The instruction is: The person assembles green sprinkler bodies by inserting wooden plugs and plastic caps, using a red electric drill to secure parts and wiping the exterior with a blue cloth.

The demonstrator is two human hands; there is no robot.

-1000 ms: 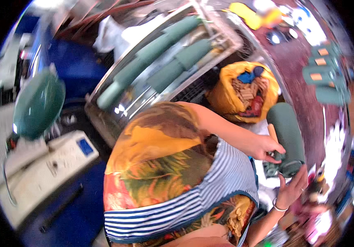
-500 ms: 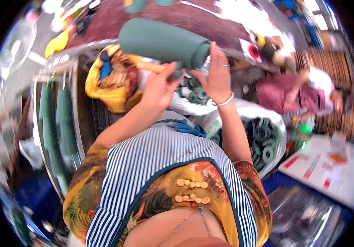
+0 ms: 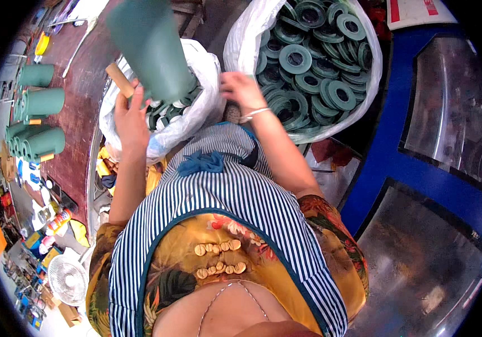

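My left hand (image 3: 130, 119) is closed around a tan rod (image 3: 119, 80) that sticks up past its fingers. A dark green cylinder (image 3: 154, 53), smeared by motion, stands tilted just beyond that hand; whether the fingers also grip it is hidden. Beneath both is a white bag (image 3: 204, 62) holding small green and white pieces (image 3: 165, 115). My right hand (image 3: 242, 90), a bracelet on its wrist, is between the two bags with its fingers apart and nothing seen in them. Beside it, a larger white bag (image 3: 246, 42) is full of flat green rings (image 3: 295, 59).
Several green cylinders (image 3: 44, 103) lie on the dark red table (image 3: 78, 106) at the left. A white fan (image 3: 68, 279) stands at the lower left. Blue-framed equipment (image 3: 373, 188) with clear panels fills the right side. Yellow cloth or bag material (image 3: 154, 177) shows below the smaller bag.
The view has turned toward the bags and the blue-framed equipment. My right hand has left the green cylinder and come down between the bags. My left hand still holds the tan rod.
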